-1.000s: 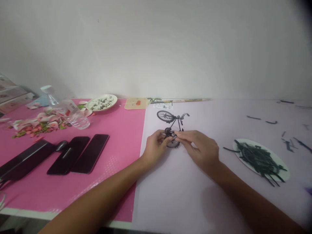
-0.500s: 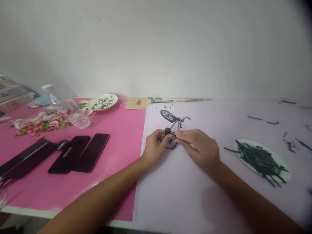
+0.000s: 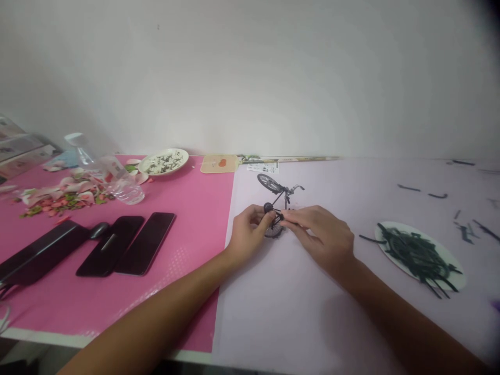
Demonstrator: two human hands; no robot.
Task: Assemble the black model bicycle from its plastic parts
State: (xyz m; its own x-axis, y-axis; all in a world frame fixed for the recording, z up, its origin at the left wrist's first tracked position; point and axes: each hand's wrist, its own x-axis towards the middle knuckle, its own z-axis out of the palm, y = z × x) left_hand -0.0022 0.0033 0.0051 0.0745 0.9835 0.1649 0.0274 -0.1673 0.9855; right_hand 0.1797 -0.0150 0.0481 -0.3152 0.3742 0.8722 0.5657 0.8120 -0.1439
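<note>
I have the small black model bicycle with spoked wheels [image 3: 278,199] straight in front of me, over the pale lilac sheet [image 3: 273,312], a little right of its border with the glossy pink tabletop [image 3: 195,265]. Its long axis runs away from me towards the wall: the front wheel is the far end, the rear wheel is the near one, partly hidden by my fingers. It leans well over on its side, handlebars pointing right and wheels to the left; whether it touches the sheet, I can't tell.

My left hand [image 3: 250,232] is closed, thumb and fingers pinching the bicycle just below its round black crank area. My right hand [image 3: 322,234] has thumb and forefinger almost together on a tiny dark part [image 3: 281,216] by the rear wheel; I can't tell whether that is separate from the bicycle.
</note>
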